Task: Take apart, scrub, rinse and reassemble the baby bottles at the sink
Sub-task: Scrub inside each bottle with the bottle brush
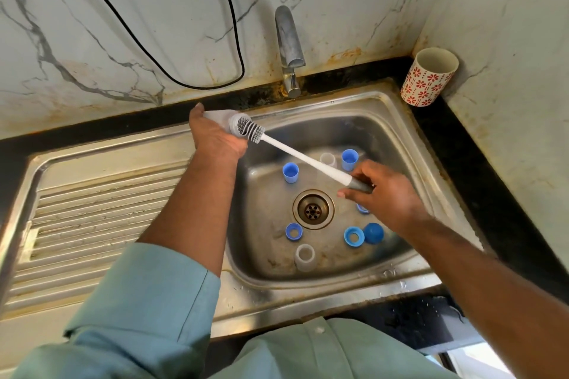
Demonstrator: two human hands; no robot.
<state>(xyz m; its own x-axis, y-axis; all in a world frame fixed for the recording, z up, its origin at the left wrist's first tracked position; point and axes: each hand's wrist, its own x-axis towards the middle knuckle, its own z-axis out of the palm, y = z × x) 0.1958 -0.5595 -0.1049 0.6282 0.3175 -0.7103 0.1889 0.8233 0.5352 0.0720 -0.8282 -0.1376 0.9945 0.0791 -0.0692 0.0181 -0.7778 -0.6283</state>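
My left hand (pixel 215 137) grips a clear baby bottle (pixel 220 118) lying sideways over the sink's back left rim, its mouth facing right. My right hand (pixel 385 194) pinches the grey handle of a long white bottle brush (pixel 304 160). The grey bristle head (pixel 249 129) sits at the bottle's mouth, partly inside. In the steel sink (pixel 397 138) lie loose parts: blue caps (pixel 290 172) (pixel 349 159), blue collar rings (pixel 293 231) (pixel 354 236), a blue dome cap (pixel 373 233), and clear pieces (pixel 304 257) (pixel 327 159). Another blue ring is mostly hidden under my right hand.
The tap (pixel 288 40) stands behind the sink with no water running. The drain (pixel 313 209) is in the basin's middle. A ribbed steel drainboard (pixel 101 212) lies to the left. A red-flowered cup (pixel 429 77) stands in the back right corner. A black cable (pixel 184 83) hangs on the wall.
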